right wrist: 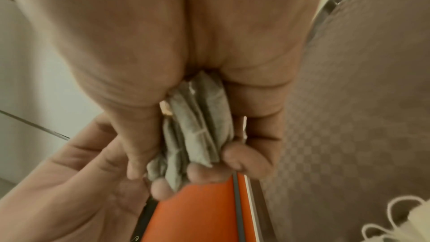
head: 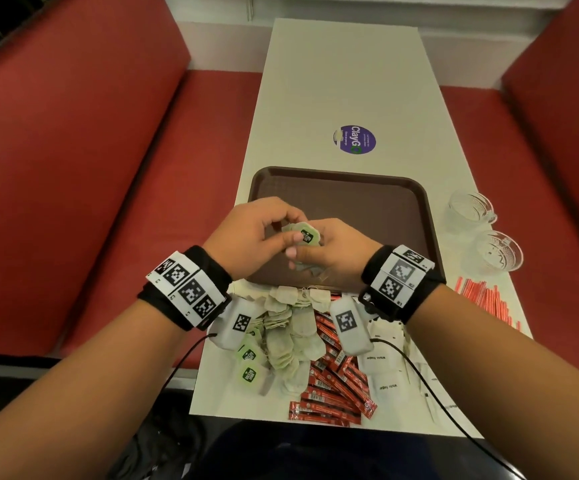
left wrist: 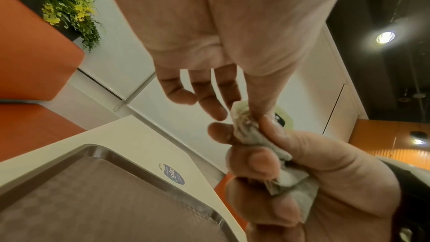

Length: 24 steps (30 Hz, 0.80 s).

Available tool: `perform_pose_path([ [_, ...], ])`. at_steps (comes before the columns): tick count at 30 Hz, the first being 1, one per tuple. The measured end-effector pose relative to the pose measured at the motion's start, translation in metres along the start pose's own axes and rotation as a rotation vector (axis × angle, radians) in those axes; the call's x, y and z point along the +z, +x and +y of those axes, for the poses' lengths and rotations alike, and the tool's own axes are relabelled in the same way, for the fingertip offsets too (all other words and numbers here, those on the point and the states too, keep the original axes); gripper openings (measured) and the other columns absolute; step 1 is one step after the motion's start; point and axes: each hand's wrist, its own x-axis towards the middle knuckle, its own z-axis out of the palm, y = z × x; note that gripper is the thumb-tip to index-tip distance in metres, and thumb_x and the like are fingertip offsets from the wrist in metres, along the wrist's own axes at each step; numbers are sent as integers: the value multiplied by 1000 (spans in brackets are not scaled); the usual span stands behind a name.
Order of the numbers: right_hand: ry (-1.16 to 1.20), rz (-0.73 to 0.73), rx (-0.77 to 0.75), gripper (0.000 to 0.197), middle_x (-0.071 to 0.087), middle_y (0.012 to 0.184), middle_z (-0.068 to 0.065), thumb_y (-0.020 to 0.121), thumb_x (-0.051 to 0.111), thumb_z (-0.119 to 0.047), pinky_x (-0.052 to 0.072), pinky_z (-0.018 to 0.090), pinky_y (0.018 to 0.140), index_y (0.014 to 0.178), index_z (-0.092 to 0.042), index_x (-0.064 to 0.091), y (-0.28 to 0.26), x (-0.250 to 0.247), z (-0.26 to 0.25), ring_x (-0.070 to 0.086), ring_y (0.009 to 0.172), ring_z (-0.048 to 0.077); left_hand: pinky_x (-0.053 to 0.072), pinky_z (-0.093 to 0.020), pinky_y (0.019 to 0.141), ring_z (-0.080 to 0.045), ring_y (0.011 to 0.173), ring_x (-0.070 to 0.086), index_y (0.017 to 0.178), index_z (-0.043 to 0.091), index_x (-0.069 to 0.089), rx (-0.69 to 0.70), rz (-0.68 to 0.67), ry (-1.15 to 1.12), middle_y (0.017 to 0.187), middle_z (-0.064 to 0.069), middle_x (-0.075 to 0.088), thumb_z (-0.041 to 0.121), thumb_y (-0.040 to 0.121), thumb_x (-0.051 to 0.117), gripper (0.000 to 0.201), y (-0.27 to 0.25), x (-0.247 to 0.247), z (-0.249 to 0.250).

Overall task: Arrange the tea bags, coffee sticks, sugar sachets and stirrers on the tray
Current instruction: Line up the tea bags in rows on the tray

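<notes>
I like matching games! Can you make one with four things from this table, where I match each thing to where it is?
Things:
1. bunch of tea bags
2. coffee sticks
3. stirrers
4. glass cups

Places:
A. lying by the table's right edge, nearer the person than the cups
B. standing to the right of the tray
C. held between both hands, above the tray
D. heaped red at the near edge of the table

Pairs: 1-C, 2-D, 3-A, 4-B
</notes>
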Motion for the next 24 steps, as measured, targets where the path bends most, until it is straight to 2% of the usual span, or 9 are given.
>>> perform_pose_path([
  [2, 48, 47, 14, 11, 64, 75, 6, 95, 67, -14, 51, 34, 64, 86, -9, 63, 1, 2, 4, 59, 68, 20, 49, -25, 75, -10, 86, 62, 100, 19, 74, 39, 66, -3, 96, 9, 68, 19, 89, 73, 11, 3, 0, 0],
  [4, 148, 90, 27, 15, 57, 69, 5, 94, 67, -15, 44, 30, 56, 82, -13, 60, 4, 2, 10, 52, 60, 17, 50, -27, 74, -11, 85, 64, 96, 19, 75, 37, 127, -16, 95, 8, 70, 18, 87, 75, 9, 7, 1, -2],
  [8, 226, 191, 26, 12, 56, 66, 2, 91, 72, -21, 43, 30, 55, 87, -14, 63, 9, -5, 19, 52, 56, 13, 53, -30, 73, -13, 82, 65, 95, 19, 73, -58, 208, -89, 91, 9, 70, 19, 89, 73, 7, 11, 3, -6],
  [10, 228, 241, -3, 15, 58, 68, 3, 90, 72, -25, 45, 31, 55, 98, -13, 67, 12, -9, 21, 52, 58, 17, 51, -24, 71, -7, 77, 64, 98, 21, 73, -146, 191, -127, 88, 10, 71, 20, 90, 72, 7, 15, 3, -11],
  [12, 188, 279, -19, 17, 59, 68, 3, 94, 69, -21, 47, 32, 56, 106, -10, 67, 16, -15, 21, 53, 60, 19, 47, -18, 70, -1, 73, 61, 98, 23, 72, -187, 172, -138, 87, 11, 70, 20, 91, 71, 8, 21, 4, -15],
  [16, 183, 293, -29, 9, 57, 67, 6, 98, 64, -16, 45, 33, 54, 104, -10, 65, 26, -24, 18, 52, 56, 20, 50, -17, 75, 1, 80, 62, 110, 21, 70, -266, 101, -181, 91, 12, 70, 27, 89, 73, 22, 33, 6, -22],
  [19, 183, 290, 9, 16, 57, 69, 7, 98, 63, -19, 46, 32, 52, 108, -7, 64, 33, -30, 20, 51, 58, 19, 52, -26, 78, -7, 84, 65, 104, 24, 72, -321, 48, -117, 91, 8, 72, 29, 89, 73, 16, 42, 9, -35],
  [22, 224, 303, 68, 6, 55, 70, 7, 98, 60, -11, 46, 32, 51, 104, -8, 62, 41, -39, 26, 49, 57, 20, 56, -37, 80, -16, 84, 66, 95, 26, 72, -418, 132, -36, 87, 3, 72, 29, 86, 74, 9, 65, 5, -63],
  [24, 304, 321, 123, 12, 54, 72, 8, 93, 59, -3, 46, 31, 48, 102, -9, 62, 46, -47, 32, 48, 57, 21, 57, -38, 81, -14, 83, 67, 93, 28, 70, -517, 190, 45, 87, 6, 71, 31, 83, 78, 14, 89, -1, -88],
])
